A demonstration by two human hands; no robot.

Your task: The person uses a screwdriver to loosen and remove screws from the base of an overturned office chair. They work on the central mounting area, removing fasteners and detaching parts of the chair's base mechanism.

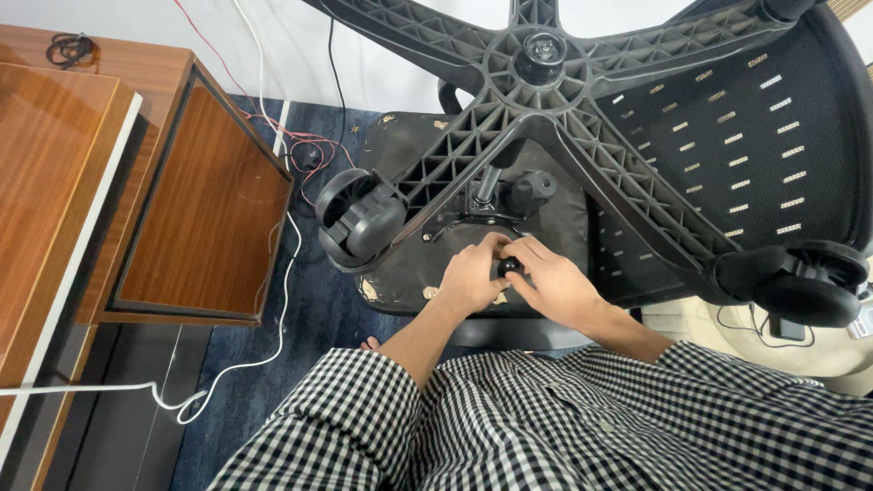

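I had the office chair (727, 136) tipped over in front of me, its five-armed base (536, 100) pointing up at my face, and both my hands were down on the underside of the seat (400, 273). My left hand (471, 277) was curled with its fingertips pressed in around a small black knob (508, 266), and my right hand (555, 282) was closed over the same knob from the other side, thumb and forefinger pinching it. The knob sat right between my two hands, touching both, near the front edge of the seat's underside, just below the metal mechanism plate (468, 216) and the gas-lift column (487, 185). As for progress, I judged it mid-way at best: the base and its casters (359, 218) were on, a second caster (805, 286) was in place at the right, and the knob was seated on the seat bottom, though I couldn't tell whether it was tight or loose. A larger round black knob (532, 189) stood untouched just above my hands. To the left, well apart, stood a wooden desk (55, 182) with white cables (289, 264) trailing over the blue carpet (309, 318).
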